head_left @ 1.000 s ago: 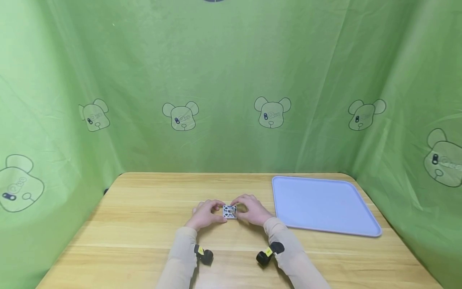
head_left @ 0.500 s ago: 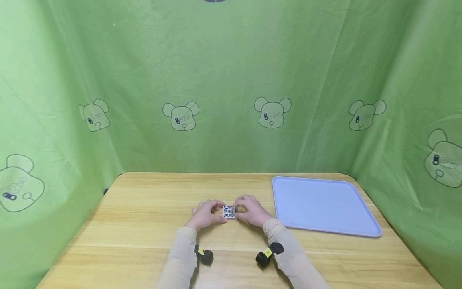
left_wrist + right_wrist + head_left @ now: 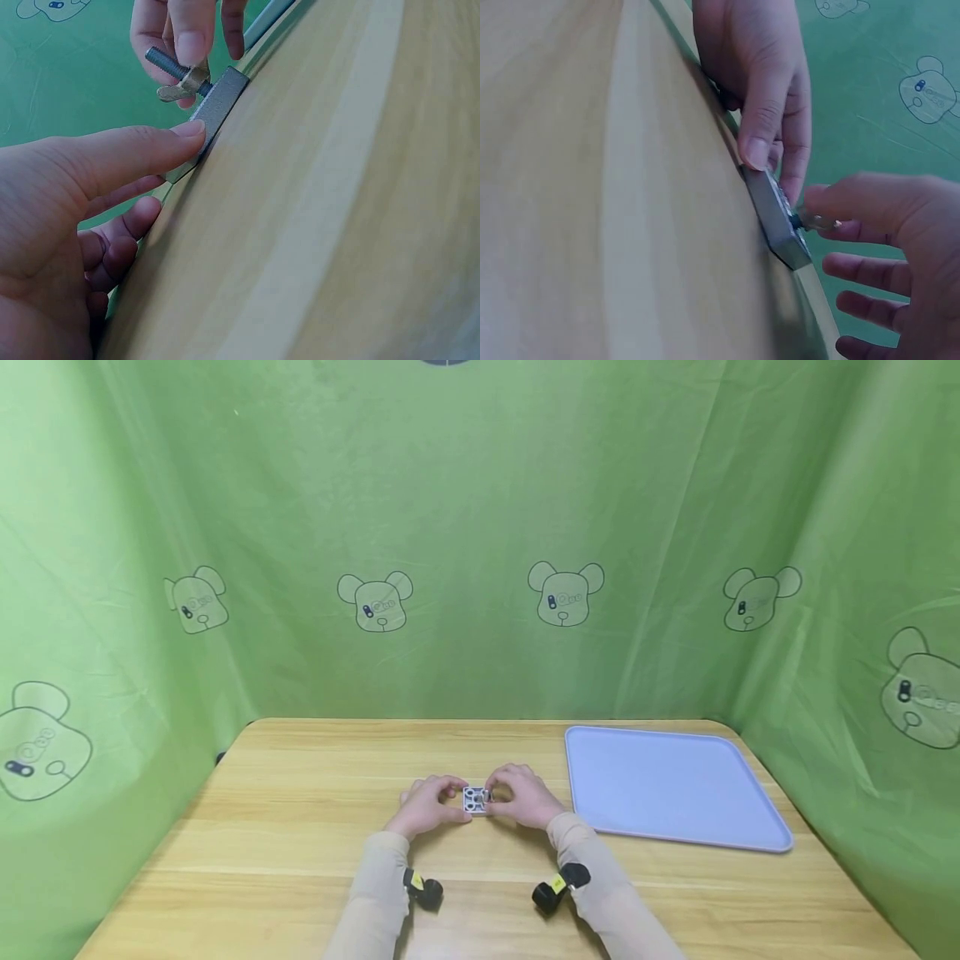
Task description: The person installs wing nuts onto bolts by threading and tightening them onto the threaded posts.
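Observation:
A small square grey metal block (image 3: 471,810) with round holes lies on the table between both hands. My left hand (image 3: 427,806) grips its left side, thumb on the near edge and fingers on the far side. From the block rises a threaded bolt (image 3: 163,61), carrying a brass-coloured wing nut (image 3: 177,91). My right hand (image 3: 528,798) pinches the wing nut between thumb and index finger. In the right wrist view, the other right fingers (image 3: 870,274) spread away from the block, and part of the nut is hidden behind the fingertips.
A light blue-purple tray (image 3: 667,785) lies at the right of the wooden table (image 3: 300,860). Green curtains (image 3: 472,527) with bear-head prints enclose the back and sides. A black wrist camera (image 3: 424,890) is strapped on each sleeve.
The right thumb and fingers have shifted slightly around the wing nut, whose wings now stand at a different angle. The left hand and the block have stayed in place.

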The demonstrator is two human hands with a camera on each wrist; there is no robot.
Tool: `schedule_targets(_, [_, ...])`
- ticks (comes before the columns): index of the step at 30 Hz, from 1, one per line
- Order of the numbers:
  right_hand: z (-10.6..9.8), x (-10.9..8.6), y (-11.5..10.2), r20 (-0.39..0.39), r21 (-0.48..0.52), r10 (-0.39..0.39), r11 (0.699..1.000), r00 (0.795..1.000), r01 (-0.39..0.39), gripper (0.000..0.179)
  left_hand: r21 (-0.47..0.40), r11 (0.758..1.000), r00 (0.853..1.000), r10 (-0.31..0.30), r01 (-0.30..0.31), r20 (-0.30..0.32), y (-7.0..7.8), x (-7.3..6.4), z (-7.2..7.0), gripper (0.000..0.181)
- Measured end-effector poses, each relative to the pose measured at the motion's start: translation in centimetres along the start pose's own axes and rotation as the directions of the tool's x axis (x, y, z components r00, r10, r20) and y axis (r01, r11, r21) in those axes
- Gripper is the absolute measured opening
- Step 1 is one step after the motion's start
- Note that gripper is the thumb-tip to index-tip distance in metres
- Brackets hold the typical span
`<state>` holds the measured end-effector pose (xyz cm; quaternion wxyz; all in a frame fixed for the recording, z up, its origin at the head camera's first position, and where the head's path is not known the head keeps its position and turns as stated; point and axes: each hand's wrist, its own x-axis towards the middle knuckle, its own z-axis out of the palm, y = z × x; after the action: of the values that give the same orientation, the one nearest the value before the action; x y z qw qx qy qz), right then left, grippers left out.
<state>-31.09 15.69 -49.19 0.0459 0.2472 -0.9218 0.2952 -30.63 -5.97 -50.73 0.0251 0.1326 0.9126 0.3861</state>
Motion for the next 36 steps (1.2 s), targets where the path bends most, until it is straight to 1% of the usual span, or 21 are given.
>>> schedule_targets(3, [-0.20,-0.12,0.09,-0.022,0.016,-0.031,0.999,0.999,0.031,0.018,0.000,1.000,1.000,0.001,-0.001,0.001,0.01,0.02,-0.01,0.056])
schedule_targets(6, [-0.42,-0.13,0.07,-0.013,0.043,-0.024,0.999,1.000,0.025,0.018,-0.001,1.000,1.000,0.002,-0.002,0.001,0.02,0.03,0.00,0.056])
schedule_targets(7, [-0.49,-0.12,0.06,-0.002,0.062,-0.009,0.998,1.000,0.009,0.019,-0.002,1.000,1.000,0.003,-0.003,0.001,0.02,0.04,0.01,0.056])
schedule_targets(10, [-0.53,-0.05,0.07,0.017,0.056,0.008,0.998,1.000,-0.009,0.019,-0.006,1.000,1.000,0.001,-0.001,0.001,0.01,0.02,0.01,0.056])
schedule_targets(16, [-0.30,0.06,0.21,0.038,0.039,0.014,0.999,0.999,-0.016,0.022,-0.014,1.000,1.000,0.001,-0.001,0.002,-0.02,0.01,-0.03,0.055])
schedule_targets(23, [-0.08,0.02,0.16,0.048,0.036,-0.005,0.999,0.999,0.003,0.031,-0.009,1.000,1.000,-0.001,0.001,0.006,-0.12,0.06,-0.02,0.055])
schedule_targets(28, [-0.01,0.03,0.13,0.059,0.054,0.000,0.999,0.998,-0.003,0.033,-0.009,1.000,1.000,0.003,-0.003,0.004,-0.13,0.09,0.00,0.055])
schedule_targets(31, [0.03,0.06,0.06,0.063,0.049,-0.005,0.999,0.998,0.002,0.030,-0.013,1.000,1.000,0.001,-0.001,0.004,-0.10,0.08,0.00,0.055])
schedule_targets(36, [0.08,0.07,-0.09,0.062,0.024,-0.001,1.000,0.998,0.000,0.020,-0.014,1.000,1.000,-0.002,0.002,0.006,-0.10,0.09,0.01,0.055])
